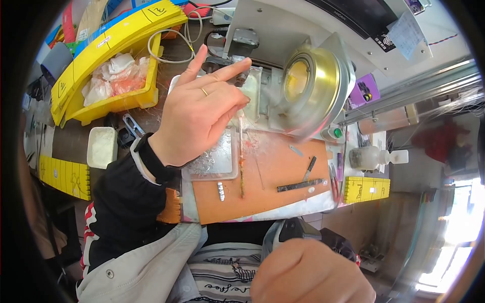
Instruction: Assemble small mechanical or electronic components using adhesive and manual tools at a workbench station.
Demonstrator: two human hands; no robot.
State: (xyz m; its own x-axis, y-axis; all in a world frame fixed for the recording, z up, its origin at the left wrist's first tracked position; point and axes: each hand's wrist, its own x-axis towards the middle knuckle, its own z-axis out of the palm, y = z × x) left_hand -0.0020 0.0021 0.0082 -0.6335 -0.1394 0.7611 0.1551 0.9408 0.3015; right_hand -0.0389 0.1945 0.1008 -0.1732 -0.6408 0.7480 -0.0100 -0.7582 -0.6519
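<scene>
My left hand [202, 106], with a ring on one finger, is raised over the left part of the bench. Two of its fingers stretch out and the others are pinched together; what is between them is too small to make out. Beneath it is a shallow clear tray [214, 160] of small wire-like pieces. A thin stained rod [242, 171] runs down the orange mat [222, 202] from just below the hand; I cannot tell whether they touch. Close to my body, my right hand [313, 278] is curled, knuckles up, hiding its fingertips and anything in them.
A brass-coloured round machine head [323, 81] stands at the back, its near side blurred. The yellow bin [118, 108] at left holds crumpled white material. A white container [102, 147] sits nearby. Toward the right lie a flat black file [299, 185], red-handled pliers [334, 182] and a plastic bottle [366, 158].
</scene>
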